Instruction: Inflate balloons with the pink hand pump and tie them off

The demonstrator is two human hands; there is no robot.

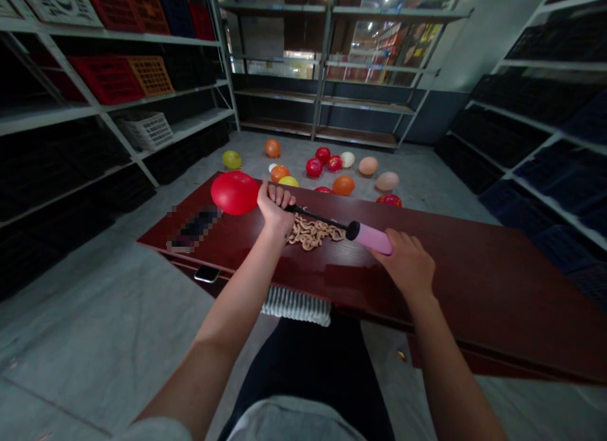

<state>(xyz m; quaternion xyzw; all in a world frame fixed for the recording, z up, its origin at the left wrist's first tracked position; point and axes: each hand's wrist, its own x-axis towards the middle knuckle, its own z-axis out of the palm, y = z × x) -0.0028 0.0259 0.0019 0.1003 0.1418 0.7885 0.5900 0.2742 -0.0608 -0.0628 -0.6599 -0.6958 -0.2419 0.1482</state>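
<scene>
A red balloon (234, 193), partly blown up, sits on the tip of a hand pump. My left hand (274, 211) is closed around the balloon's neck and the pump's black nozzle end. My right hand (406, 262) grips the pink pump handle (373, 238), whose black rod (318, 218) is drawn out between the two hands. Both hands are above a dark red wooden table (474, 289). A heap of uninflated tan balloons (312, 232) lies on the table just under the rod.
Several inflated balloons (332, 166) in red, orange, yellow and cream lie on the floor beyond the table. A phone (207, 274) rests at the table's near edge. Metal shelves with crates (109, 77) line both side walls and the back.
</scene>
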